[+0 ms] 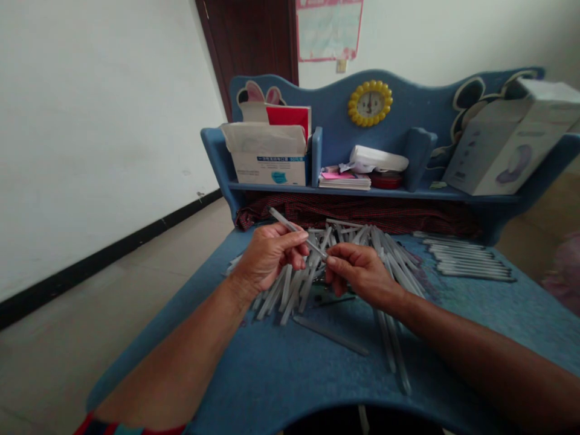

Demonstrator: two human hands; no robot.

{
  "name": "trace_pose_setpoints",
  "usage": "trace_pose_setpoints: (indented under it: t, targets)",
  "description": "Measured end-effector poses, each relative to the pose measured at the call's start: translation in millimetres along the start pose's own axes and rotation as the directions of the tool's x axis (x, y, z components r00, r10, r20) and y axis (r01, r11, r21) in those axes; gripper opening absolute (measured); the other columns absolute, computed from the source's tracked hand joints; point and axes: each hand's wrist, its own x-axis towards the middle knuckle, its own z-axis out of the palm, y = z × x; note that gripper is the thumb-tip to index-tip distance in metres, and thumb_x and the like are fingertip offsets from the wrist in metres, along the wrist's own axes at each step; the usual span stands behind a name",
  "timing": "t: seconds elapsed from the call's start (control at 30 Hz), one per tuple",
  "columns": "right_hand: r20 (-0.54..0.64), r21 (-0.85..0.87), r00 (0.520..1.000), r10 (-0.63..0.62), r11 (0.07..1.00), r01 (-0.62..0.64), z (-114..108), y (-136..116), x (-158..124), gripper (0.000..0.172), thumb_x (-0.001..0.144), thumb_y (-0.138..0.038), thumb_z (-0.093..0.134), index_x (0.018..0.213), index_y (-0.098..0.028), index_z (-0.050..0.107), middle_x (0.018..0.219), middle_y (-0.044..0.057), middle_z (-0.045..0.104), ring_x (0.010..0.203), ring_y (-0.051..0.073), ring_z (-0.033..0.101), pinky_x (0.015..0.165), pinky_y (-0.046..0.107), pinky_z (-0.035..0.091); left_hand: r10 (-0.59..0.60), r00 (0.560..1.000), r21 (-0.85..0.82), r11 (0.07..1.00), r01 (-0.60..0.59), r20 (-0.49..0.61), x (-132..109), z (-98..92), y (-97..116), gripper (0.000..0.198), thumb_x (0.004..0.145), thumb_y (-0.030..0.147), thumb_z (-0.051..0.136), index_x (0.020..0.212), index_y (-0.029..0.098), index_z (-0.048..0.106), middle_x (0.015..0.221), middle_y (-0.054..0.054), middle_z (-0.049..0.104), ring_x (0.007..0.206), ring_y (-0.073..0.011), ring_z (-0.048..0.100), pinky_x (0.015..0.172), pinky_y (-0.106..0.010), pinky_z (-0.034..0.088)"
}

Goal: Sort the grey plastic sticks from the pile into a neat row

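Note:
My left hand (269, 254) is closed around a thin translucent plastic tube (281, 219), pinching it between thumb and fingers. The tube slants from upper left down to the right, above the table. At its lower right end, my right hand (362, 272) pinches the tip with thumb and forefinger. Beneath both hands lies a loose heap of similar translucent tubes (274, 299), partly hidden by them. One tube (333, 335) lies alone in front of the heap. To the right, several dark-tipped tubes (469, 257) lie side by side in a row.
The blue table (254, 380) has a raised shelf (276, 187) at the back. On it stand an open mask box (267, 154), papers (344, 181) and a large white box (493, 145). Folded dark checked cloth (362, 211) lies under the shelf. A yellow-rimmed clock (370, 103) decorates the backboard.

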Motion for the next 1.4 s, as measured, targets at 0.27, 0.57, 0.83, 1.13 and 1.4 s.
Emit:
trace_pose_setpoints:
  t: [0.27, 0.57, 0.83, 1.13, 1.4]
  targets:
    - [-0.063, -0.029, 0.997, -0.033, 0.999, 0.031, 0, 7, -3, 0.022, 0.08, -0.038, 0.057, 0.077, -0.017, 0.055, 0.052, -0.006, 0.054, 0.036, 0.006, 0.047, 0.035, 0.018, 0.035, -0.036, 0.999, -0.028, 0.999, 0.035, -0.018, -1, 6.2, -9, 0.014, 0.073, 0.019, 0.067, 0.076, 0.011, 0.056, 0.057, 0.0, 0.064, 0.04, -0.0111, 0.058, 0.044, -0.02, 0.045]
    - [-0.103, -0.014, 0.994, 0.045, 0.999, -0.047, -1, 6, 0, 0.021, 0.075, -0.037, 0.058, 0.074, -0.017, 0.054, 0.048, -0.006, 0.053, 0.032, 0.007, 0.045, 0.032, 0.018, 0.032, -0.052, 0.996, -0.028, 0.998, 0.05, -0.07, -3, 14.5, -14, 0.015, 0.072, 0.02, 0.068, 0.074, 0.011, 0.056, 0.056, -0.001, 0.063, 0.04, -0.0102, 0.058, 0.043, -0.018, 0.045]
    - [0.138, -0.26, 0.982, -0.128, 0.952, 0.161, -11, -14, 2, 0.04, 0.09, -0.048, 0.038, 0.073, -0.016, 0.057, 0.058, -0.001, 0.057, 0.043, 0.008, 0.052, 0.041, 0.019, 0.038, -0.12, 0.991, -0.076, 0.989, 0.125, 0.066, -3, 10.1, -1, 0.023, 0.072, 0.027, 0.069, 0.06, 0.012, 0.057, 0.049, 0.001, 0.058, 0.03, -0.0061, 0.045, 0.041, -0.021, 0.045]
    - [0.527, -0.842, 0.784, -0.329, -0.079, 0.533, -14, -36, -11, 0.043, 0.095, -0.023, 0.019, 0.116, -0.025, 0.057, 0.086, 0.004, 0.064, 0.073, 0.017, 0.057, 0.063, 0.029, 0.041, -0.393, 0.902, -0.009, 0.916, 0.401, 0.179, -3, 17.2, -9, 0.027, 0.066, 0.036, 0.073, 0.057, 0.016, 0.057, 0.038, 0.006, 0.042, 0.029, -0.0037, 0.032, 0.033, -0.015, 0.031]
    - [0.597, -0.802, 0.713, -0.368, -0.312, 0.51, -18, -51, -27, 0.036, 0.095, -0.015, 0.022, 0.089, -0.016, 0.057, 0.069, 0.0, 0.056, 0.057, 0.013, 0.051, 0.05, 0.03, 0.034, -0.388, 0.899, 0.183, 0.917, 0.355, 0.204, 1, 13.2, -14, 0.033, 0.075, 0.044, 0.063, 0.062, 0.016, 0.053, 0.045, 0.005, 0.049, 0.035, -0.005, 0.038, 0.035, -0.014, 0.029]
